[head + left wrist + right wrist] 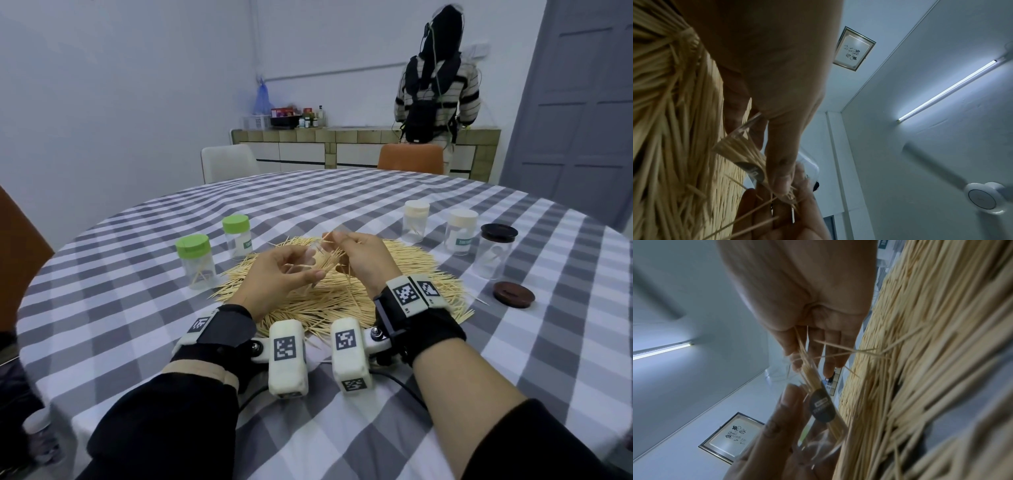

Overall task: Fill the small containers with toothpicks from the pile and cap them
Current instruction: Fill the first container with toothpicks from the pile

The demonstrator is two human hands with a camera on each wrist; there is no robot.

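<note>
A wide pile of toothpicks [359, 291] covers the middle of the checked table. Above it my left hand [287, 274] grips a small clear container [317, 255], tilted on its side with its mouth toward my right hand. The container [748, 155] holds a bunch of toothpicks and carries a dark label [822, 407]. My right hand [356, 253] pinches a bundle of toothpicks [807, 363] whose ends reach into the container's mouth. Several stray picks stick out across its fingers [830, 344].
Two green-capped jars [195, 260] [237, 235] stand left of the pile; two white-capped jars [416, 221] [461, 231] and a black-lidded jar [493, 250] stand right. A loose brown lid [513, 294] lies near the right edge. A person stands at the far counter.
</note>
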